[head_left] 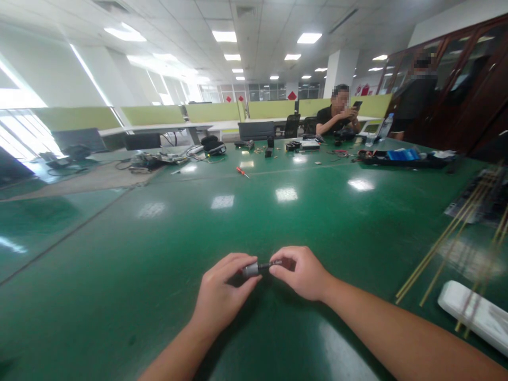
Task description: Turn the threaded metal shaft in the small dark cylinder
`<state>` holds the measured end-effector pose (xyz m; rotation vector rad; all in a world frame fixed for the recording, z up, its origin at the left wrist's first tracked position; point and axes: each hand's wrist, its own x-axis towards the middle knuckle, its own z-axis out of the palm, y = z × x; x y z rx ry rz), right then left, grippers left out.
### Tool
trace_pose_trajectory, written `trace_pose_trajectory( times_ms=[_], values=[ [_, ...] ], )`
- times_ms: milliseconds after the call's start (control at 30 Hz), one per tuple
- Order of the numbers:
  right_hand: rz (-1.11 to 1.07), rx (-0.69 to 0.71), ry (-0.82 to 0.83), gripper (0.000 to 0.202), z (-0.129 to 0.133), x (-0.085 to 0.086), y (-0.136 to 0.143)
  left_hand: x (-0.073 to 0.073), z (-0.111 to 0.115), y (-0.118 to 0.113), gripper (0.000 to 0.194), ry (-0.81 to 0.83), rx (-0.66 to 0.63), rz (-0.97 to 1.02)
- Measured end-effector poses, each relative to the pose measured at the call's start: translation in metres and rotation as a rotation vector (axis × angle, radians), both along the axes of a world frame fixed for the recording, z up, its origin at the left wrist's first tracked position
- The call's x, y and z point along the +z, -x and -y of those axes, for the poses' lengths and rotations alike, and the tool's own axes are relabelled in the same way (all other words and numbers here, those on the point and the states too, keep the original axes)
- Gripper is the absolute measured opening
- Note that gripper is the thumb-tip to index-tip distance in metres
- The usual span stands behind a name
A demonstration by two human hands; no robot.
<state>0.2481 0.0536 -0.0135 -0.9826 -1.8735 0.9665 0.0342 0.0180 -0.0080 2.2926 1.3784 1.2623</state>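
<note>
Just above the green tabletop, a small grey cylinder with a thin dark rod (251, 270) is held level between both hands. My left hand (223, 288) pinches the grey cylinder between thumb and fingers. From the other side, my right hand (304, 272) closes thumb and fingertips on the far end of the dark rod. Fingers cover part of both ends, and the piece is too small to tell its exact kind.
A green table (178, 222) spreads around the hands. Thin brass-coloured rods (440, 246) and a white case (472, 312) lie at right. Farther off are an orange screwdriver (242, 171), a black tray (397, 159) and a seated person (331, 119) with a phone; another person stands at right.
</note>
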Motion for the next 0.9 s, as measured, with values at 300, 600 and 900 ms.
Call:
trace_pose_trajectory(
  times_ms=[300,600,900],
  values=[
    [-0.021,-0.012,0.016,0.009,-0.0005,-0.0021,0.0011,-0.0022,-0.0013,0.0011,0.021,-0.011,0.005,0.011],
    [-0.029,-0.029,0.025,0.009,0.0001,-0.0017,0.0012,0.0009,-0.0008,0.0018,0.020,-0.015,0.006,0.011],
    [-0.037,-0.037,0.032,0.009,-0.0003,-0.0011,0.0015,-0.0021,-0.0015,0.0040,0.022,-0.011,0.014,0.008]
  ],
)
